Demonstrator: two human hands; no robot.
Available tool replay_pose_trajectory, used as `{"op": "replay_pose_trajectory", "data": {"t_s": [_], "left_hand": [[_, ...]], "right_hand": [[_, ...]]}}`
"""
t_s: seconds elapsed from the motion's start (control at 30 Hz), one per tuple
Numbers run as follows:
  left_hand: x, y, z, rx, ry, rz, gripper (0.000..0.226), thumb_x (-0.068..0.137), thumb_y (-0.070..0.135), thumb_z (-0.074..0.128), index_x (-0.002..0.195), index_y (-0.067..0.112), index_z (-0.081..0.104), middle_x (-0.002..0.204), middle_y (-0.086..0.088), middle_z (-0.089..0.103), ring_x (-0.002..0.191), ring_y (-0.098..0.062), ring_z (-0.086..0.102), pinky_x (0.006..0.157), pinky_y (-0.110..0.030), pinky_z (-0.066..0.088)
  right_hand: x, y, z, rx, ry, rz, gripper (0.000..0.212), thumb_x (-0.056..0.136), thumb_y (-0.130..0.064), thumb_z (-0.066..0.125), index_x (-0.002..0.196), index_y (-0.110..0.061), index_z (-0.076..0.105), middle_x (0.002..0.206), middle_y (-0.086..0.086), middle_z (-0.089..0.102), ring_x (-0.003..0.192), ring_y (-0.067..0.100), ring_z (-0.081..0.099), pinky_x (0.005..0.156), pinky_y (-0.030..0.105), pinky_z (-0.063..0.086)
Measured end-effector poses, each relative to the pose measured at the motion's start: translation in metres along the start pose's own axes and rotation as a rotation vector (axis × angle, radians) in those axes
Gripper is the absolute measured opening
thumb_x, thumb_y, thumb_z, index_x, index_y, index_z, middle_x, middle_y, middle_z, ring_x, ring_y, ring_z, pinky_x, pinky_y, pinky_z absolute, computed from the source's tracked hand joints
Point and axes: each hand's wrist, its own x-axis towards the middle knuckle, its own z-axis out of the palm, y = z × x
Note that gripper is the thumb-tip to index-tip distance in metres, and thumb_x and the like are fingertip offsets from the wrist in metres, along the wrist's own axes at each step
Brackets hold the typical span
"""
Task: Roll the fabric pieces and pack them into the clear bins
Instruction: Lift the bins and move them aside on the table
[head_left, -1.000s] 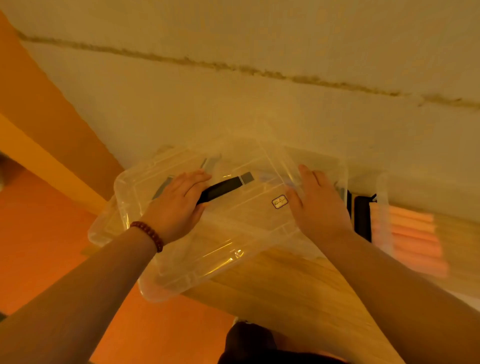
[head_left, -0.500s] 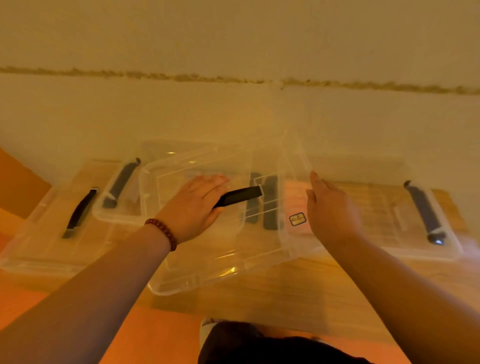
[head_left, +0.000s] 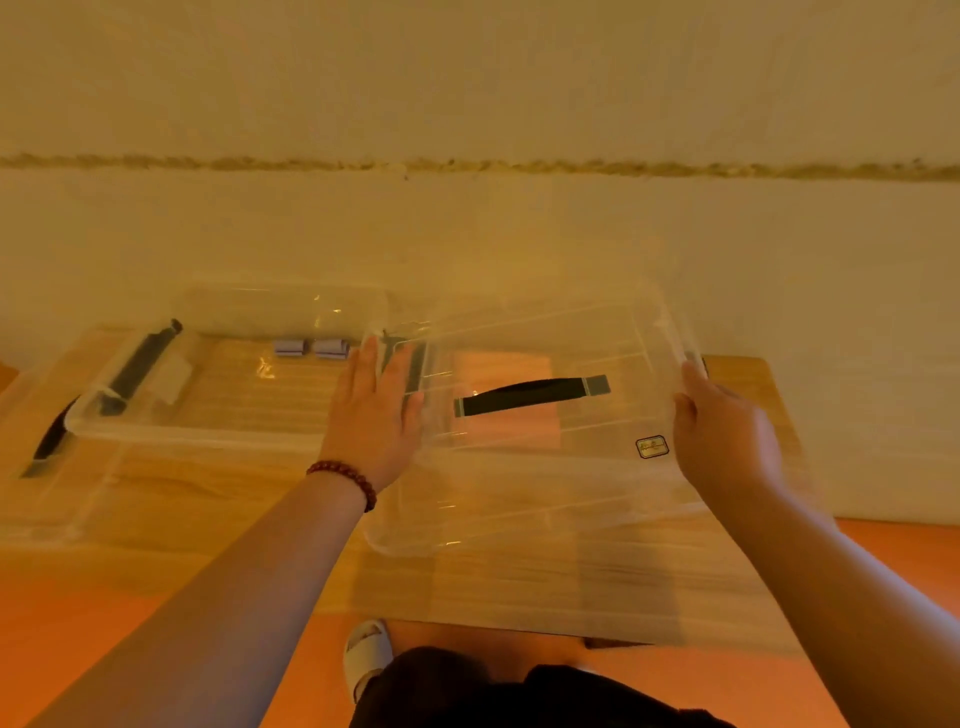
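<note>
Two hands hold one clear bin (head_left: 519, 499) just above the right half of the wooden table (head_left: 519, 597). It is transparent plastic with rounded corners, a black handle (head_left: 530, 396) on top and a small sticker (head_left: 652, 447) near the right end. Pink fabric (head_left: 506, 436) shows through it (whether it lies inside or under, I cannot tell). Its long axis goes left to right, like the handle, with the right end a little farther away. The left hand (head_left: 371, 415) presses its left end with straight fingers; the right hand (head_left: 727, 436) grips the right end, fingers curled.
</note>
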Motion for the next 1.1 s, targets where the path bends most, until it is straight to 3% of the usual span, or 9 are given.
{"op": "replay_pose_trajectory", "data": {"t_s": [0.1, 0.3, 0.43, 0.57, 0.6, 0.67, 0.73, 0.8, 1.1], "left_hand": [[0.004, 0.025, 0.011, -0.153, -0.075, -0.057, 0.057, 0.101, 0.029, 0.037, 0.152, 0.025, 0.014, 0.161, -0.009, -0.002, 0.148, -0.025, -0.001, 0.117, -0.039, 0.014], [0.035, 0.049, 0.027, -0.190, -0.178, -0.091, 0.055, 0.103, 0.029, 0.033, 0.152, 0.029, 0.010, 0.160, -0.009, -0.001, 0.147, -0.027, 0.004, 0.117, -0.040, 0.016], [0.045, 0.049, 0.029, -0.167, -0.207, -0.096, 0.054, 0.103, 0.028, 0.032, 0.152, 0.029, 0.010, 0.160, -0.009, -0.002, 0.147, -0.027, 0.006, 0.116, -0.039, 0.017], [0.050, 0.044, 0.030, -0.124, -0.234, -0.096, 0.054, 0.103, 0.030, 0.031, 0.152, 0.030, 0.009, 0.160, -0.009, -0.004, 0.147, -0.028, 0.003, 0.117, -0.039, 0.015], [0.052, 0.043, 0.030, -0.112, -0.239, -0.095, 0.054, 0.103, 0.031, 0.031, 0.152, 0.030, 0.008, 0.160, -0.009, -0.005, 0.147, -0.027, 0.002, 0.117, -0.039, 0.015], [0.055, 0.042, 0.031, -0.083, -0.257, -0.094, 0.055, 0.103, 0.032, 0.031, 0.152, 0.031, 0.007, 0.160, -0.009, -0.007, 0.147, -0.027, 0.001, 0.118, -0.040, 0.014], [0.059, 0.043, 0.032, -0.053, -0.272, -0.092, 0.056, 0.102, 0.034, 0.030, 0.152, 0.031, 0.006, 0.160, -0.009, -0.009, 0.147, -0.028, 0.000, 0.119, -0.042, 0.015], [0.063, 0.044, 0.033, -0.026, -0.280, -0.092, 0.055, 0.102, 0.034, 0.030, 0.152, 0.031, 0.007, 0.160, -0.009, -0.010, 0.147, -0.029, -0.001, 0.119, -0.043, 0.017], [0.067, 0.046, 0.030, -0.011, -0.378, -0.096, 0.052, 0.103, 0.032, 0.029, 0.152, 0.032, 0.010, 0.159, -0.007, -0.019, 0.147, -0.027, -0.009, 0.118, -0.042, 0.013]], "right_hand": [[0.010, 0.030, -0.006, 0.052, 0.008, 0.039, 0.036, 0.099, -0.012, 0.042, 0.134, -0.014, 0.053, 0.080, 0.010, 0.052, 0.068, 0.027, 0.045, 0.057, 0.031, 0.033], [0.034, 0.046, -0.002, 0.057, 0.004, 0.097, 0.037, 0.100, -0.015, 0.040, 0.135, -0.012, 0.052, 0.083, 0.010, 0.051, 0.071, 0.027, 0.048, 0.062, 0.030, 0.036], [0.040, 0.045, 0.005, 0.024, -0.048, 0.126, 0.041, 0.103, -0.018, 0.038, 0.144, -0.017, 0.044, 0.108, 0.017, 0.061, 0.083, 0.028, 0.056, 0.059, 0.025, 0.034], [0.044, 0.039, 0.013, -0.016, -0.077, 0.149, 0.045, 0.104, -0.020, 0.035, 0.149, -0.016, 0.035, 0.134, 0.016, 0.054, 0.108, 0.035, 0.060, 0.068, 0.029, 0.039], [0.045, 0.037, 0.014, -0.038, -0.097, 0.142, 0.047, 0.104, -0.023, 0.033, 0.151, -0.015, 0.031, 0.145, 0.013, 0.046, 0.118, 0.034, 0.056, 0.072, 0.032, 0.044], [0.045, 0.035, 0.016, -0.104, -0.158, 0.085, 0.056, 0.105, -0.035, 0.028, 0.155, -0.016, 0.014, 0.162, 0.005, 0.017, 0.142, 0.028, 0.033, 0.098, 0.039, 0.044], [0.046, 0.036, 0.018, -0.180, -0.212, 0.007, 0.065, 0.103, -0.046, 0.021, 0.155, -0.017, -0.002, 0.163, 0.003, -0.004, 0.150, 0.020, 0.002, 0.117, 0.039, 0.021], [0.051, 0.038, 0.020, -0.218, -0.236, -0.027, 0.068, 0.101, -0.051, 0.016, 0.154, -0.016, -0.008, 0.162, 0.004, -0.011, 0.149, 0.018, -0.008, 0.119, 0.037, 0.011], [0.056, 0.035, 0.027, -0.187, -0.273, -0.035, 0.065, 0.104, -0.043, 0.017, 0.154, -0.009, -0.007, 0.162, 0.007, -0.014, 0.149, 0.019, -0.010, 0.119, 0.035, 0.010]]}}
